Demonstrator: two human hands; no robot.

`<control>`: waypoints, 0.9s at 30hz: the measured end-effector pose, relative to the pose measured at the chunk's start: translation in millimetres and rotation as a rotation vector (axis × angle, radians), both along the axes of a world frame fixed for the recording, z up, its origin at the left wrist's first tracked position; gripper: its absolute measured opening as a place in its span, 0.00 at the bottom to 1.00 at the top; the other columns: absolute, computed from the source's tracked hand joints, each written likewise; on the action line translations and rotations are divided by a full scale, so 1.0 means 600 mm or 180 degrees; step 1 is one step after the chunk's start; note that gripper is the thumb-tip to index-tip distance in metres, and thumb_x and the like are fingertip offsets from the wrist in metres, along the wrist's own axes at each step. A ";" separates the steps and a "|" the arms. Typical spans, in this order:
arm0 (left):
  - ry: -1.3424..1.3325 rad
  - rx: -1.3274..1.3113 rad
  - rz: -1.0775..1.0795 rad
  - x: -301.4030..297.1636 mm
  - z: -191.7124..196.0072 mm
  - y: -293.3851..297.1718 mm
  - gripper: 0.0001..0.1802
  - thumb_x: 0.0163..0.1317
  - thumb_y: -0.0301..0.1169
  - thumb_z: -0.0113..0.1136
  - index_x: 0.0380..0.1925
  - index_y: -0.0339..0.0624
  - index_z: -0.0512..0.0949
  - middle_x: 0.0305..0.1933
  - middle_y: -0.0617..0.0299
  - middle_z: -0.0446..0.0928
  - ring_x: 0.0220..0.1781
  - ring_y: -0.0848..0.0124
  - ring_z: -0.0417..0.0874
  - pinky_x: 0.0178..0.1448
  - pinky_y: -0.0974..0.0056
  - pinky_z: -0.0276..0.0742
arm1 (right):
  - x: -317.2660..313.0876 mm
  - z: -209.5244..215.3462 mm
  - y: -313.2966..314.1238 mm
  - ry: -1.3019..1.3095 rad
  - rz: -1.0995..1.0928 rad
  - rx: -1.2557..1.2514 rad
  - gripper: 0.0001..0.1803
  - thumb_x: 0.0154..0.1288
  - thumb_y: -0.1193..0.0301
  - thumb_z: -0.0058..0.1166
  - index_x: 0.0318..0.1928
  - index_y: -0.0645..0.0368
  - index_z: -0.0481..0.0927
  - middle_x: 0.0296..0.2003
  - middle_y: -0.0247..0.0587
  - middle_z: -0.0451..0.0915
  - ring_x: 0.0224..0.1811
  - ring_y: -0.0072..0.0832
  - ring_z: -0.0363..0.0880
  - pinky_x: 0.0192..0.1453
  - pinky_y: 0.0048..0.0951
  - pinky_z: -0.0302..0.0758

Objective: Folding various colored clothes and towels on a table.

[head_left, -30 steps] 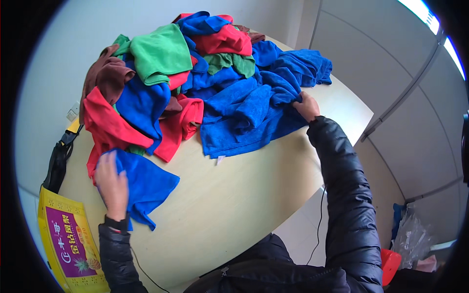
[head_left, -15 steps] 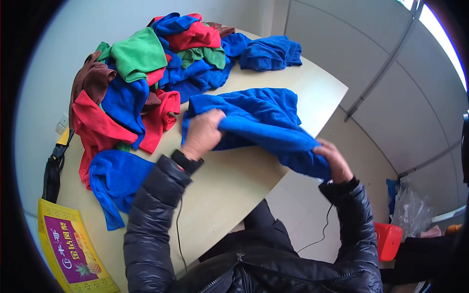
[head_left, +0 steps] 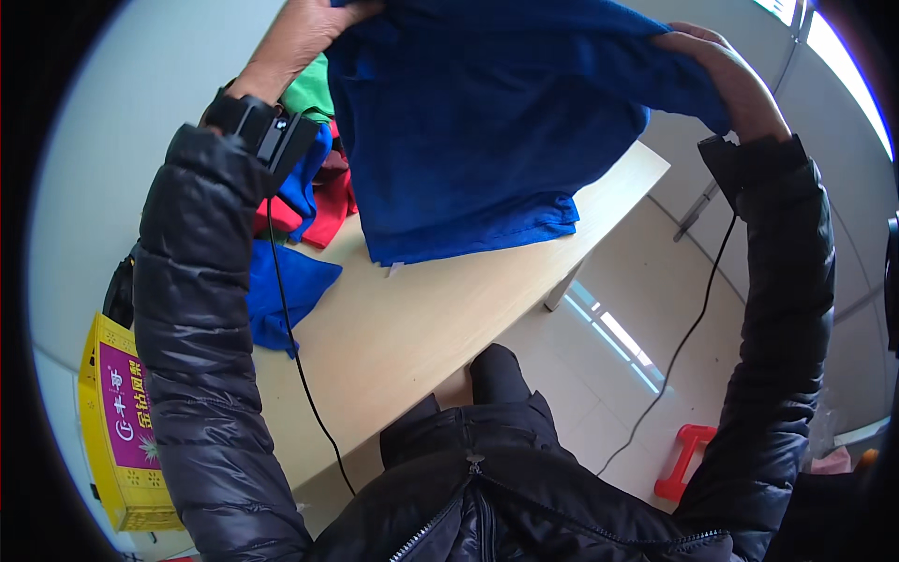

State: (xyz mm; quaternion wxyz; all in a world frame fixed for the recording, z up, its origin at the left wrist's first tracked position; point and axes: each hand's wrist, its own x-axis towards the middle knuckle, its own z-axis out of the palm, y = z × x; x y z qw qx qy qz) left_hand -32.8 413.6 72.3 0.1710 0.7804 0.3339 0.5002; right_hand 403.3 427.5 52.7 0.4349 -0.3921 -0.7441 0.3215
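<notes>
A large dark blue garment point(head_left: 487, 131) hangs spread in the air in front of me, its lower hem just over the light wooden table point(head_left: 421, 318). My left hand point(head_left: 300, 37) grips its upper left corner and my right hand point(head_left: 730, 75) grips its upper right corner. Both arms are in black padded sleeves, with a black band and cable at my left wrist. Behind my left arm lies a pile of clothes: a green piece point(head_left: 309, 94), red pieces point(head_left: 323, 206) and a blue piece point(head_left: 281, 290) at the table's left edge.
A yellow crate with a purple panel point(head_left: 122, 421) stands on the floor at the lower left. A small red stool point(head_left: 688, 459) stands on the tiled floor at the lower right. A black bag point(head_left: 119, 290) hangs by the table's left side.
Both hands have lifted the blue garment off the table and spread it high in front of me. The pile is now mostly hidden behind it and my left arm.
</notes>
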 end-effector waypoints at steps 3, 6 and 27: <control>0.0631 -0.0341 0.0101 0.004 -0.018 0.019 0.06 0.65 0.21 0.61 0.40 0.37 0.83 0.35 0.66 0.84 0.37 0.77 0.81 0.45 0.66 0.79 | 0.036 -0.018 0.008 0.0704 -0.0229 -0.0239 0.15 0.70 0.64 0.59 0.50 0.59 0.81 0.44 0.36 0.82 0.42 0.25 0.84 0.50 0.21 0.82; 0.0540 -0.0010 -0.0200 0.057 -0.016 0.036 0.05 0.65 0.21 0.61 0.40 0.36 0.83 0.35 0.66 0.84 0.37 0.77 0.81 0.45 0.67 0.78 | 0.087 0.010 -0.048 0.0734 -0.0029 -0.0414 0.10 0.70 0.67 0.58 0.47 0.59 0.81 0.43 0.35 0.82 0.40 0.22 0.83 0.47 0.21 0.82; 0.1148 -0.0829 -0.1486 0.402 -0.423 -0.142 0.22 0.56 0.16 0.47 0.44 0.47 0.86 0.37 0.65 0.83 0.37 0.74 0.79 0.46 0.69 0.76 | -0.133 -0.254 -0.692 0.0364 -0.0799 -0.2083 0.14 0.64 0.63 0.61 0.41 0.61 0.82 0.33 0.39 0.80 0.34 0.26 0.80 0.42 0.27 0.79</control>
